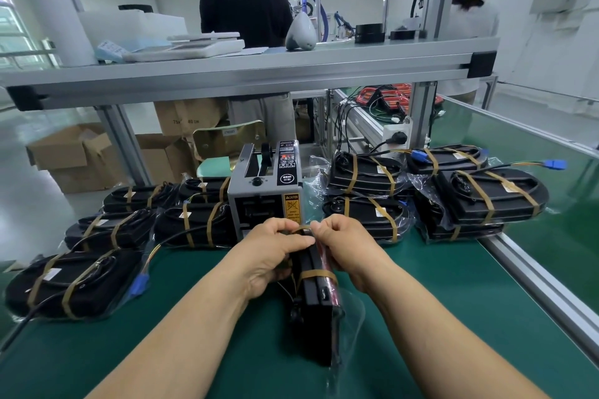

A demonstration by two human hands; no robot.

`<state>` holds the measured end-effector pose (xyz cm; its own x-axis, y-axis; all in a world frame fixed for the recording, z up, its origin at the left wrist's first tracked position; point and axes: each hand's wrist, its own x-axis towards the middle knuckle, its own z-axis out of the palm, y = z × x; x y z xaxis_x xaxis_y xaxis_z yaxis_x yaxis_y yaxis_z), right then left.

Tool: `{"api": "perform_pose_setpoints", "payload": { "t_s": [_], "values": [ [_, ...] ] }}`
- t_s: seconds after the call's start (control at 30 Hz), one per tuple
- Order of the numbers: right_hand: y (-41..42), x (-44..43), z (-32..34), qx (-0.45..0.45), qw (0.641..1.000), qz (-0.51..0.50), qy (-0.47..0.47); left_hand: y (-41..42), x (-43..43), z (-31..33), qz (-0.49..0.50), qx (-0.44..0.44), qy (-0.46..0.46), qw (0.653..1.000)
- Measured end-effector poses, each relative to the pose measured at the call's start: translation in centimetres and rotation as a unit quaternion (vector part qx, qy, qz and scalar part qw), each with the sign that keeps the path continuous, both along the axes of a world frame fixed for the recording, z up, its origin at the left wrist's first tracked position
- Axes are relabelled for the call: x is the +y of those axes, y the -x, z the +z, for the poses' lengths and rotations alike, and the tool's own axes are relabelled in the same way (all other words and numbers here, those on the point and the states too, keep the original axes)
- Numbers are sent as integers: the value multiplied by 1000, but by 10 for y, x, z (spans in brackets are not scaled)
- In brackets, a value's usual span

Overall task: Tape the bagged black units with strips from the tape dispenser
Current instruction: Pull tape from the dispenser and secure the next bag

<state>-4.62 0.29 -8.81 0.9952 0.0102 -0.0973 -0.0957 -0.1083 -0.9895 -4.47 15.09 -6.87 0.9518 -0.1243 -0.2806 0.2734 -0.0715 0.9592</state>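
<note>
unit: bagged unit (316, 298) on edge on the green surface (421, 285), just in front of the dispenser (265, 191), one band (319, 275) already on
hands: left hand (275, 253) and right hand (346, 246) both pinch a strip (303, 229) over its far end
step: looks like band two going on
next: prob pull it snug, press ends down
around: taped units (486, 197) piled both sides
in the way: dispenser's close, loose bag flap (353, 311) too

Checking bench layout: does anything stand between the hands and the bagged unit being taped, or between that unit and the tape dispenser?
Nothing visible. The left hand and right hand both grip the bagged unit at its far end, holding a tape strip there. The tape dispenser stands just beyond them, unblocked.
</note>
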Motion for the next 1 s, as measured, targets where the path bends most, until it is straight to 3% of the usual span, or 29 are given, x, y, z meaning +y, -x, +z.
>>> {"api": "perform_pose_setpoints", "payload": {
  "t_s": [0.3,0.43,0.7,0.83,0.9,1.0],
  "values": [
    [62,4,-8,-46,998,1,-40,13,8,-8,32,-22,4,999],
    [109,11,-16,-69,997,26,-3,19,5,-11,52,-54,6,997],
    [116,30,-30,-117,989,-84,22,36,11,-13,45,-123,-74,989],
    [113,23,-22,-88,992,-63,-70,53,58,-22,114,-167,-176,963],
    [104,20,-14,-57,982,3,-179,63,89,-28,159,-174,-215,948],
    [88,31,3,8,939,117,-322,73,125,-27,122,-115,-148,975]
  ]
}}
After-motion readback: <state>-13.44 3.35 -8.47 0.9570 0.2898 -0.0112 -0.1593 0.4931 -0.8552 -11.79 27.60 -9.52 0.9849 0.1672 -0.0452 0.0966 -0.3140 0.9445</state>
